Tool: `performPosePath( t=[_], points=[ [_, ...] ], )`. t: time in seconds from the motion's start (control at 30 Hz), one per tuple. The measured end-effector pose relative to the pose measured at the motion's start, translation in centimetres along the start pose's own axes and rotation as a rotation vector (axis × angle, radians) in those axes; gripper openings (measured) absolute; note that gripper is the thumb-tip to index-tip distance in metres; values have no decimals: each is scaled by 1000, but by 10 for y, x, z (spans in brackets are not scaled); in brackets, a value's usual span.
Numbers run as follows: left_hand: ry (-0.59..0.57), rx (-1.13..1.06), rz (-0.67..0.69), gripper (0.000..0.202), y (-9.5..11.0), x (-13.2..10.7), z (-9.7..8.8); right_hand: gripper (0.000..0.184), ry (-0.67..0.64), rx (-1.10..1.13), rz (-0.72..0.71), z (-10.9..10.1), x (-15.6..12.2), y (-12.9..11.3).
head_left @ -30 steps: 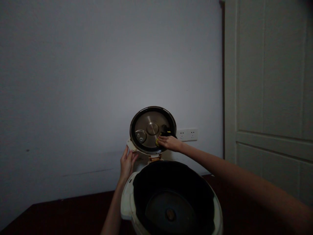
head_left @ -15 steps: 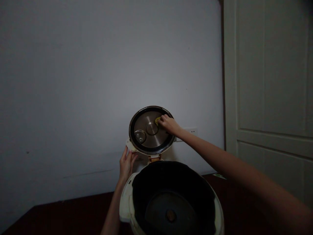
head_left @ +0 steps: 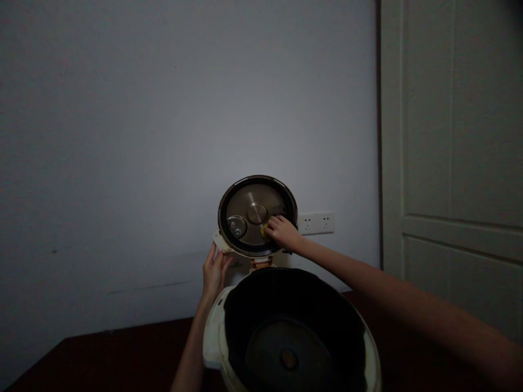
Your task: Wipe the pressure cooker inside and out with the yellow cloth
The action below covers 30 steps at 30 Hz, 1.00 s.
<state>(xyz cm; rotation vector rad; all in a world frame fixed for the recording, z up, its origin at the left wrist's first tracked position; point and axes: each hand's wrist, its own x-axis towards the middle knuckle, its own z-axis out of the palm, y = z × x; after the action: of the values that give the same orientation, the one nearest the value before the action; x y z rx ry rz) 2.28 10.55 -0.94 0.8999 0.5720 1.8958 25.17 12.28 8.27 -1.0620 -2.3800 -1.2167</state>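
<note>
A white rice cooker point(head_left: 212, 337) stands open on a dark table, its black inside showing a round heating plate. Its lid point(head_left: 245, 204) is swung upright, the metal inner face turned toward me. My right hand point(head_left: 283, 232) presses a small yellow sponge point(head_left: 264, 228) against the lower right of that metal face, fingers closed on it. My left hand point(head_left: 214, 270) rests against the lid's lower left edge by the white latch tab point(head_left: 220, 241), fingers stretched up along it.
A plain grey wall fills the background. A white wall socket point(head_left: 316, 222) sits just right of the lid. A pale panelled door point(head_left: 453, 163) stands at the right. The dark wooden table point(head_left: 102, 359) extends left of the cooker.
My right hand with the sponge went from the lid's lower right up to its upper right, then back down to the lower right. My left hand stayed at the lid's edge.
</note>
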Motion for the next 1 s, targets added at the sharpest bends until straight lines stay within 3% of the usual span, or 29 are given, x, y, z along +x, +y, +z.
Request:
performPosePath(
  t=[0.13, 0.27, 0.33, 0.43, 0.6, 0.73, 0.87, 1.0],
  points=[
    [-5, -1, 9, 54, -2, 2, -1, 21, 143, -120, -33, -19, 13, 36],
    [-22, 2, 23, 54, -3, 3, -4, 24, 173, -168, 124, -30, 19, 50],
    [-33, 5, 28, 56, -3, 3, -6, 26, 152, -146, 209, -29, 18, 45],
    [-48, 15, 41, 59, -5, 5, -8, 27, 133, -124, 229, -22, 12, 31],
    [-56, 16, 54, 59, -7, 6, -9, 23, 63, -71, 163, -1, -2, -8],
    [-37, 9, 33, 57, -5, 4, -6, 19, 23, -38, 22, 9, -6, -28],
    [-52, 9, 31, 57, -2, 2, -4, 19, 31, -58, -124, 4, 3, -15],
    [-39, 11, 29, 58, -1, 0, -3, 23, 99, -63, -54, -1, 13, 1]
  ],
)
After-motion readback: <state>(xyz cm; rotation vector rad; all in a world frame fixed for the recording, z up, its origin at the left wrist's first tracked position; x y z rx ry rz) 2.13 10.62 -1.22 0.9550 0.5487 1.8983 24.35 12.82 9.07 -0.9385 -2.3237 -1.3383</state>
